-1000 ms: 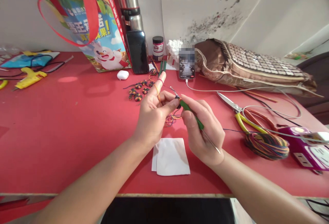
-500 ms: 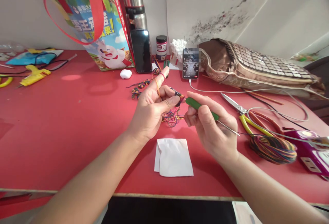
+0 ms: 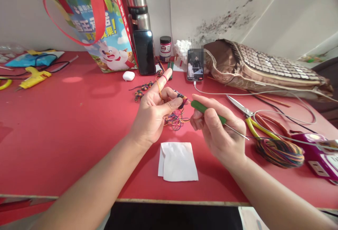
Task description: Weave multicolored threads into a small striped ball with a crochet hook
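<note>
Between the thumb and fingers of my left hand (image 3: 151, 113) is a small dark, multicoloured crochet piece (image 3: 180, 99). An orange strand of yarn (image 3: 159, 87) runs up to my raised left index finger and loops round it. My right hand (image 3: 221, 131) grips the green handle of a crochet hook (image 3: 202, 107). Its tip meets the right edge of the crochet piece; whether yarn is caught on it is too small to tell. A thin metal shaft sticks out of the handle's other end. Loose, tangled multicoloured yarn (image 3: 176, 120) lies below the piece.
A folded white tissue (image 3: 179, 163) lies in front of my hands. Right are scissors (image 3: 245, 112), a yarn coil (image 3: 281, 152) and a purple power strip (image 3: 314, 152). Behind stand two phones (image 3: 144, 52), a jar (image 3: 165, 48) and a gift bag (image 3: 105, 29). A yellow glue gun (image 3: 34, 78) lies left.
Both hands keep their grips and have barely moved; my right hand and the hook's rear shaft sit slightly farther right. The picture on the propped phone's screen is different.
</note>
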Available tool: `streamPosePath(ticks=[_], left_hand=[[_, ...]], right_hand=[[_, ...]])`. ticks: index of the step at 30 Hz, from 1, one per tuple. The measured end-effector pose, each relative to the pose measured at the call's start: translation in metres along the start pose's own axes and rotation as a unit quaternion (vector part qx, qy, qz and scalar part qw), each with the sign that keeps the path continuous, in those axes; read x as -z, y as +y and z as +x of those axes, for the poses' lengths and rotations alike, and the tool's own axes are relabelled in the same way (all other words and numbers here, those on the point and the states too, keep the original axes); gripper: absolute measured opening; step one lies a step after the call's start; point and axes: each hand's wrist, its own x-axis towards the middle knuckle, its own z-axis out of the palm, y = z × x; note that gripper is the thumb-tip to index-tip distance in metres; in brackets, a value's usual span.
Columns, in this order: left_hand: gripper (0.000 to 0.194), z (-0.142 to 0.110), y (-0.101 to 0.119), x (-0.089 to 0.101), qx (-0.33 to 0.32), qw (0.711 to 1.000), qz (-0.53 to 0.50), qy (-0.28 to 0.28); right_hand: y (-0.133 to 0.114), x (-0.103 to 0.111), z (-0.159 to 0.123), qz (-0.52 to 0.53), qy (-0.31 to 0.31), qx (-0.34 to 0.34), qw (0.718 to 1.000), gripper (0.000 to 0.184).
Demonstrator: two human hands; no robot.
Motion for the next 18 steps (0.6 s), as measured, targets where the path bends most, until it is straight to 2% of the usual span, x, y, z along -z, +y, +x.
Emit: streamPosePath(ticks=[4, 12, 18], left_hand=[[0.064, 0.0002, -0.0003, 0.0013, -0.005, 1.0, -0.004, -0.003], [0.092, -0.0001, 0.0022, -0.0001, -0.002, 1.0, -0.001, -0.008], [0.085, 0.0007, 0.0036, 0.003, -0.007, 1.0, 0.02, -0.01]], right_hand=[[-0.0003, 0.0004, 0.0006, 0.0, -0.006, 0.014, 1.0, 0.03], [0.0002, 0.0017, 0.0002, -0.008, -0.008, 0.033, 0.999, 0.032], [-0.0013, 0.0023, 0.0, -0.028, -0.011, 0.04, 0.999, 0.033]])
